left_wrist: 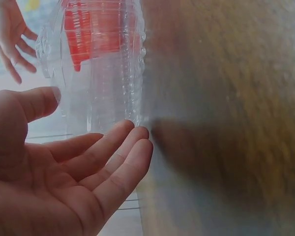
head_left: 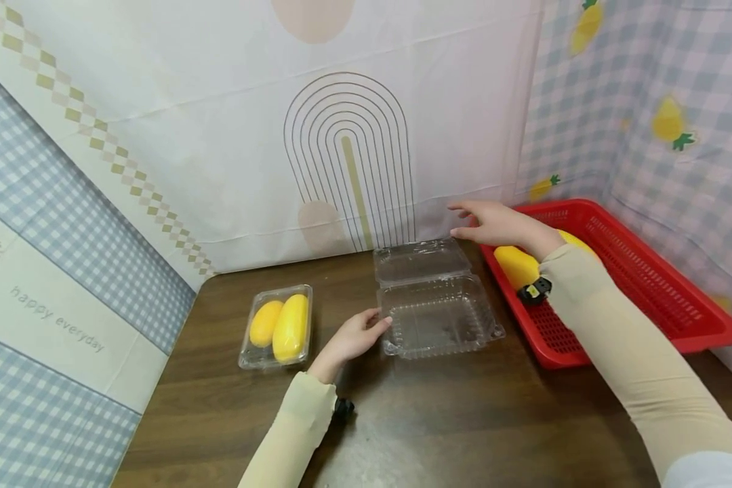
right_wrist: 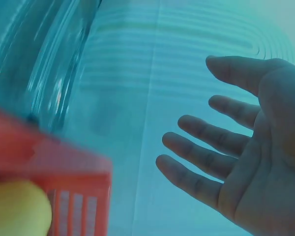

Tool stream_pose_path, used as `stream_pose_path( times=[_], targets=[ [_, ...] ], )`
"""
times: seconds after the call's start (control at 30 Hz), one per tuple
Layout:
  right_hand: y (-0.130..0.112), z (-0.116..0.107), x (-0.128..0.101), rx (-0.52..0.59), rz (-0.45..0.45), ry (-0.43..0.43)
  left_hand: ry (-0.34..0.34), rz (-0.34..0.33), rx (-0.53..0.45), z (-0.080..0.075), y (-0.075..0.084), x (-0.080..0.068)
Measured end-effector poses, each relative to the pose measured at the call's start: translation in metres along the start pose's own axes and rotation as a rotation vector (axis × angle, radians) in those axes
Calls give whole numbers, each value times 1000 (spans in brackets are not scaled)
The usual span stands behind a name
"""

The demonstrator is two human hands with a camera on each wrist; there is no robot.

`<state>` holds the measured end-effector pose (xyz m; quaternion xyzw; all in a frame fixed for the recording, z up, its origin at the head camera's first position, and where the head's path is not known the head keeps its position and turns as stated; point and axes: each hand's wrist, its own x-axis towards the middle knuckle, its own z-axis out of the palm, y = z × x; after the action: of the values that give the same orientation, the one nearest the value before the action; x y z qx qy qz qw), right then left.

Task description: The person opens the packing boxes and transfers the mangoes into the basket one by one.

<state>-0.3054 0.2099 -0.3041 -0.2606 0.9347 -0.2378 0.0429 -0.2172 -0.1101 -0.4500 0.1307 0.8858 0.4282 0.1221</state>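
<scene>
A clear plastic clamshell box lies on the table with its lid folded back toward the wall. My left hand is at the box's left side, thumb at the rim and fingers reaching along the wall; in the left wrist view the fingers are nearly straight. My right hand hovers over the back left corner of a red basket, fingers spread and holding nothing. Yellow mango-like fruits lie in the basket, partly hidden by the right arm.
To the left stands another clear box holding two yellow fruits, one rounder and one longer. A white patterned cloth hangs behind the brown wooden table. Checked cloth rises behind the basket on the right.
</scene>
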Motion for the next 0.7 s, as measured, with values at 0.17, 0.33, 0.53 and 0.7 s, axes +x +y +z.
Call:
stream_pose_path(
  times=[0.17, 0.33, 0.53, 0.7],
  targets=[
    [-21, 16, 12, -4, -61, -6, 31, 12, 8, -8, 1, -4],
    [-36, 35, 16, -24, -111, -39, 70, 49, 23, -19, 6, -12],
    [-50, 59, 20, -23, -121, -82, 233, 99, -16, -40, 6, -23],
    [-64, 81, 29, -38, -167, -103, 372, 102, -29, -60, 0, -37]
  ],
)
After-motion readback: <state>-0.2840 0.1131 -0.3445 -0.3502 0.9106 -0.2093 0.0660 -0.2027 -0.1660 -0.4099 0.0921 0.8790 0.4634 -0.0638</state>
